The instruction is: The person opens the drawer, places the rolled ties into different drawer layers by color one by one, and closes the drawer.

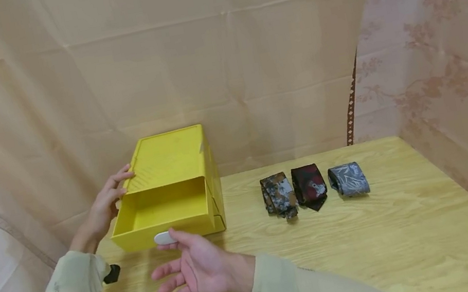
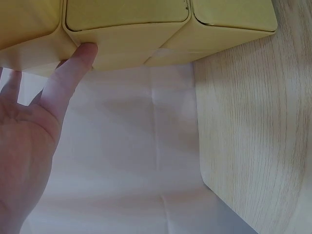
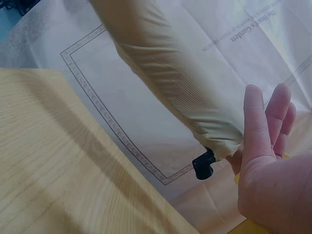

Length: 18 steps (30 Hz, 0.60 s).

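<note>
A yellow drawer box (image 1: 170, 154) stands at the back left of the table with its upper drawer (image 1: 135, 240) pulled out; the visible inside is bare. My left hand (image 1: 105, 205) steadies the box's left side, fingertips at its top edge. In the left wrist view the thumb (image 2: 73, 70) presses the yellow side. At the drawer front, my right hand (image 1: 205, 266) pinches the white oval handle (image 1: 163, 238) between thumb and forefinger, its other fingers stretched out. The right wrist view shows straight fingers (image 3: 256, 124), but the handle is hidden there.
Three rolled neckties lie in a row right of the box: a brown-grey patterned one (image 1: 279, 195), a dark red one (image 1: 309, 186) and a grey-blue one (image 1: 349, 179). Beige curtains (image 1: 220, 65) hang behind the wooden table (image 1: 351, 250).
</note>
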Each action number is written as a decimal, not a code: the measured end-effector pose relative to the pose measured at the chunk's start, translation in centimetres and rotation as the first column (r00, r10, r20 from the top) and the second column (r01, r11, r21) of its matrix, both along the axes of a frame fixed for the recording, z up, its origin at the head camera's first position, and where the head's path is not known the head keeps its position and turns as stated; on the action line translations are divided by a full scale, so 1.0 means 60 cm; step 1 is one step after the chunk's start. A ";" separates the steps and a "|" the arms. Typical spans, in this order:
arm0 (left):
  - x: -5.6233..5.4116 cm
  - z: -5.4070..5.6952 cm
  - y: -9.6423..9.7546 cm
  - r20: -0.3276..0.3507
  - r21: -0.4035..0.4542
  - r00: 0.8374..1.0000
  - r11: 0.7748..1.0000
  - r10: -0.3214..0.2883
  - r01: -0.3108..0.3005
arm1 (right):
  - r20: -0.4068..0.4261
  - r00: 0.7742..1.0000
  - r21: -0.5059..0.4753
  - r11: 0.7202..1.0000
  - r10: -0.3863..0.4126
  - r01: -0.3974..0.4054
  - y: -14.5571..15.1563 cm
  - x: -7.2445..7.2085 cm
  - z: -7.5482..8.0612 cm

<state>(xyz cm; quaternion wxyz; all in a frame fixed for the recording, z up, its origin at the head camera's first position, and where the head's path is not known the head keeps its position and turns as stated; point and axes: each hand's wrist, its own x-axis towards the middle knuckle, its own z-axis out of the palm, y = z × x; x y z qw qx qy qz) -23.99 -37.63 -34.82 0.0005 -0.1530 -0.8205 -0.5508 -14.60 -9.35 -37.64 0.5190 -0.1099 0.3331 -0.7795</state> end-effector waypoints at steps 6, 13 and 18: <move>0.008 0.006 -0.008 -0.019 -0.010 1.000 1.000 0.005 -0.005 | 0.000 1.000 0.003 1.000 0.019 -0.019 -0.005 0.007 0.004; 0.003 0.006 -0.001 0.003 -0.003 1.000 1.000 -0.004 0.004 | -0.012 1.000 0.001 1.000 0.024 -0.024 0.001 0.011 -0.003; 0.003 0.001 0.001 0.000 -0.013 1.000 1.000 -0.004 0.004 | -0.010 1.000 0.001 1.000 0.026 -0.026 0.005 0.012 -0.006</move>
